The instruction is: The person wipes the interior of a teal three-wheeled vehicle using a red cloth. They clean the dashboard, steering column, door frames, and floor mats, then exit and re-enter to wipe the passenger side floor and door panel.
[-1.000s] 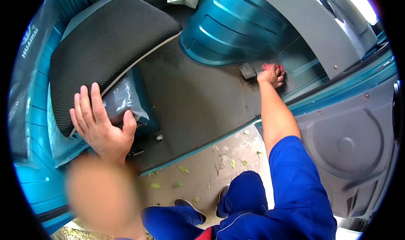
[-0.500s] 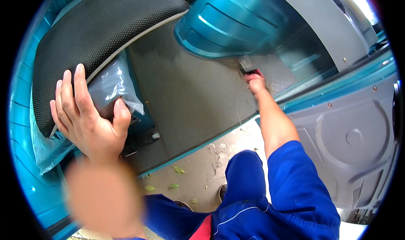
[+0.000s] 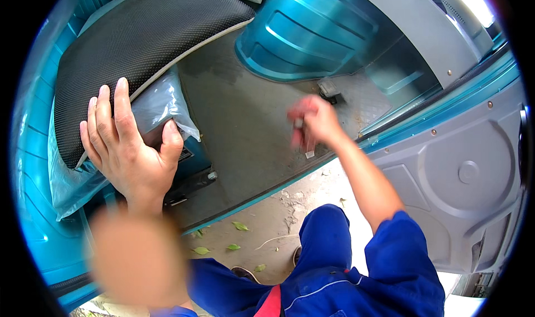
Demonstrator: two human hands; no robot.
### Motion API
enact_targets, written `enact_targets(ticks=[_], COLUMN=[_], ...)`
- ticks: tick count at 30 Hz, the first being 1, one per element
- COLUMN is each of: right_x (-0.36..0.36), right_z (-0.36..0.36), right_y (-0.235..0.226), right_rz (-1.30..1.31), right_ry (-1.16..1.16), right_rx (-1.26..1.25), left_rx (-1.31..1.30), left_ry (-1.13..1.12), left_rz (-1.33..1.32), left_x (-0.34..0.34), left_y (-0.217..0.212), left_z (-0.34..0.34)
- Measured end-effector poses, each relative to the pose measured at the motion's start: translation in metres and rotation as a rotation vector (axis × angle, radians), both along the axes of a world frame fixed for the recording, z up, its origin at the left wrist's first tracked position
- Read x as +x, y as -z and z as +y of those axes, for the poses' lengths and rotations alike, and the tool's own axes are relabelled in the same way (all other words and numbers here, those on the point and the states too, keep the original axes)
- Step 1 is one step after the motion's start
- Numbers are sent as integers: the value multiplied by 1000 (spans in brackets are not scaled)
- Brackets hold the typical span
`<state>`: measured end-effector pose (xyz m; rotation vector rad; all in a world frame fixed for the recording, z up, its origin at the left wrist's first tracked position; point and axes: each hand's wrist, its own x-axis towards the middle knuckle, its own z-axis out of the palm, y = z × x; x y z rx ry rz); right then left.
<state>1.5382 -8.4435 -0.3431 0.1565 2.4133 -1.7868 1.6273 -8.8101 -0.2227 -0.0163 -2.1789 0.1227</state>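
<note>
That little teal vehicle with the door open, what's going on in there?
A person in blue work clothes leans into the cab. The left hand rests flat on the front edge of the black seat cushion, which is partly wrapped in clear plastic. The right hand is blurred above the grey floor mat near the door sill, seemingly gripping something small that cannot be made out. A pedal sits just beyond it.

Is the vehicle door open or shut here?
Open. The grey-lined door swings outward at right, and bare ground with leaves shows beyond the cabin floor.
</note>
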Motion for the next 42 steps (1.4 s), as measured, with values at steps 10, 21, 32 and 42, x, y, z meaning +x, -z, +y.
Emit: enact_targets(ticks=[10,21,32,42], right_x=[-114,130,-173,114], right_z=[25,-69,-223,-131], right_y=[101,93,97,122], right_rz=[126,564,578,849], right_ry=[-5,-401,-533,-648], right_rx=[981,183,723,435], left_rx=[-42,-24,-126,-90], left_ry=[16,5,24,-26], left_rz=[-6,-18,-23,-28], left_x=[2,-6,-8,1], left_y=[1,-3,1,-12], left_z=[-3,5,8,1])
